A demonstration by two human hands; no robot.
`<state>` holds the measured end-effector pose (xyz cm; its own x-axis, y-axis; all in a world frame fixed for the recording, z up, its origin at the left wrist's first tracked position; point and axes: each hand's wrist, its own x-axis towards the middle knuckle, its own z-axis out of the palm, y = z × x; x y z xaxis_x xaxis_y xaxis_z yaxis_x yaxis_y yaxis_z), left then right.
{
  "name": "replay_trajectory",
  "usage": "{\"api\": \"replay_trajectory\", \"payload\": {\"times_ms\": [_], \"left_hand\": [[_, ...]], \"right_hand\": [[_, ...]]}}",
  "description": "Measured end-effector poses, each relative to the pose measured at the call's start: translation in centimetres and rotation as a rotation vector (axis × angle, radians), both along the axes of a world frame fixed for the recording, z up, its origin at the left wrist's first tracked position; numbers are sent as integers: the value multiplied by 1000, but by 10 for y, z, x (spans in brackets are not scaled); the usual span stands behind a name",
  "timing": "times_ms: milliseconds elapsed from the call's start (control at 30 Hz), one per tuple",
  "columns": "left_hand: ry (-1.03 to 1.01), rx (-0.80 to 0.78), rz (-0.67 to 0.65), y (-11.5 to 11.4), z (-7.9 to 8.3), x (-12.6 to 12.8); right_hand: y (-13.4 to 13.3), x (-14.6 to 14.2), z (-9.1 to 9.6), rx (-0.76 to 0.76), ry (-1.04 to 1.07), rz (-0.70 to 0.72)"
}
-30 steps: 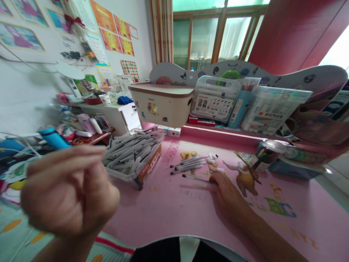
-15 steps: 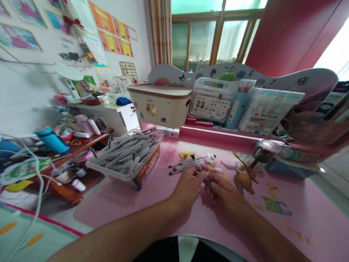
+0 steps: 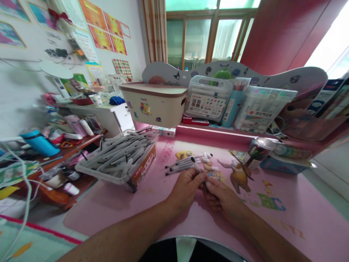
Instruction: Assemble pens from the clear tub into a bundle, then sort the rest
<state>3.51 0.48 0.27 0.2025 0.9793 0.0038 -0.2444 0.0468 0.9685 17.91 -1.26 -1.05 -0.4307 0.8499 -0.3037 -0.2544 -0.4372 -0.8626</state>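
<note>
Over the pink desk (image 3: 152, 214), both hands meet on one pen (image 3: 196, 168) with a clear barrel and a dark end pointing away from me. My left hand (image 3: 185, 185) pinches it near its far part. Closed around the near part is my right hand (image 3: 222, 194), whose fingers hide most of that end. Just beyond my left hand lies a small group of similar pens (image 3: 180, 165), side by side on the desk. To the left stands a clear plastic box (image 3: 102, 174) heaped with pens or pen barrels (image 3: 122, 151).
A lidded cream bin (image 3: 155, 105), a clear marker case (image 3: 208, 100) and another clear pen case (image 3: 261, 109) line the back shelf. At the right are a can (image 3: 261, 147) and a blue box (image 3: 283, 163). Cluttered shelves (image 3: 73, 149) stand left of the desk.
My hands have drawn closer together on the pen, and less of it shows between them. The camera view has shifted slightly to the right. The pens on the desk have stayed put.
</note>
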Motion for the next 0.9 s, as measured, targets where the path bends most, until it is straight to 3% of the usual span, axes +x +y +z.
{"api": "replay_trajectory", "payload": {"times_ms": [600,900], "left_hand": [[-67,-40,-18,-2,-1,-1],[12,-40,-36,3,-4,-4]], "right_hand": [[-3,-9,-2,-13,92,-57],[-4,-9,0,-52,102,6]]}}
